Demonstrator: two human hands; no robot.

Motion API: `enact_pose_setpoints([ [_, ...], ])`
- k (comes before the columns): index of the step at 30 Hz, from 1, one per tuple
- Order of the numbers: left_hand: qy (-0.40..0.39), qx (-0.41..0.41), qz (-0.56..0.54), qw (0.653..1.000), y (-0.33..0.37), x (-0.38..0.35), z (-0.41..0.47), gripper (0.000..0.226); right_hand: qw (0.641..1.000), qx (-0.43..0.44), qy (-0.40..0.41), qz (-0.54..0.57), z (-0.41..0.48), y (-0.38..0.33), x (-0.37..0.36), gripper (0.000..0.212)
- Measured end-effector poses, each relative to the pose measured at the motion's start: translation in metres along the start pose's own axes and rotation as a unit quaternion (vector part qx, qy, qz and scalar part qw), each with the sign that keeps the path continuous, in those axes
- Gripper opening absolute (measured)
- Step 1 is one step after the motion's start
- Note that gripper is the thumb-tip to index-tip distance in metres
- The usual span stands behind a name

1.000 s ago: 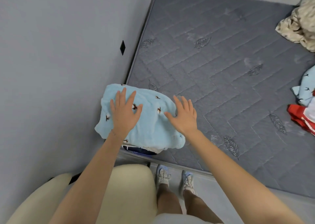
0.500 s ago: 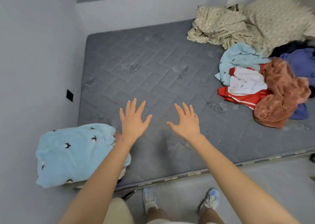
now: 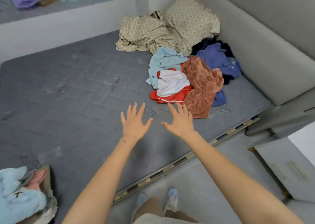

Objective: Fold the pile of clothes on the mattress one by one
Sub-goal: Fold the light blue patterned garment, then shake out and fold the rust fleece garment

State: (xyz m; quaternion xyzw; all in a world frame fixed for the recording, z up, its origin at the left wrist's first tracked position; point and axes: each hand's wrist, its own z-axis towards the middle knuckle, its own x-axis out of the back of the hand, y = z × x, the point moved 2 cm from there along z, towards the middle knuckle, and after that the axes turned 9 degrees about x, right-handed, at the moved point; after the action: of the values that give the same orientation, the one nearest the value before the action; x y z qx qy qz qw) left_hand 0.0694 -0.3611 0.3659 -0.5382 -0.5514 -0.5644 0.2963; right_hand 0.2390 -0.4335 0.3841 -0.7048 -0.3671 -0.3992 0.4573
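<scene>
Hands empty: left hand (image 3: pixel 134 122) and right hand (image 3: pixel 181 121) hover over the mattress (image 3: pixel 76 87), fingers spread, neither grip holding anything. Pile of clothes (image 3: pixel 187 77) lies just beyond the right fingertips, at the mattress's right end; folded stack (image 3: pixel 20 198) sits near left. Advice: take one garment only, the rust-coloured piece (image 3: pixel 202 87) on top being nearest; pinch two edge points, lift it clear, then spread flat.

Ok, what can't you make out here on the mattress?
Head view:
1. Folded stack: cut off by the left and bottom edges, blurred.
2. Dark garment: mostly buried under the blue top.
3. Light blue garment: partly covered by the red-and-white top.
</scene>
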Motion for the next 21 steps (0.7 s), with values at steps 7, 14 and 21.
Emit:
enact_pose_setpoints([
  [7, -0.023, -0.049, -0.015, 0.998, 0.083, -0.025, 0.058, 0.07, 0.997, -0.062, 0.035, 0.021, 0.026, 0.095, 0.039, 0.084],
  [14, -0.057, -0.092, -0.012, 0.994, 0.154, -0.051, 0.12, 0.072, 0.987, -0.134, 0.067, 0.058, 0.051, 0.174, 0.071, 0.083],
  [21, -0.075, -0.108, 0.01, 0.991, 0.24, -0.081, 0.178, 0.074, 0.982, -0.169, 0.053, 0.062, 0.094, 0.265, 0.1, 0.084],
])
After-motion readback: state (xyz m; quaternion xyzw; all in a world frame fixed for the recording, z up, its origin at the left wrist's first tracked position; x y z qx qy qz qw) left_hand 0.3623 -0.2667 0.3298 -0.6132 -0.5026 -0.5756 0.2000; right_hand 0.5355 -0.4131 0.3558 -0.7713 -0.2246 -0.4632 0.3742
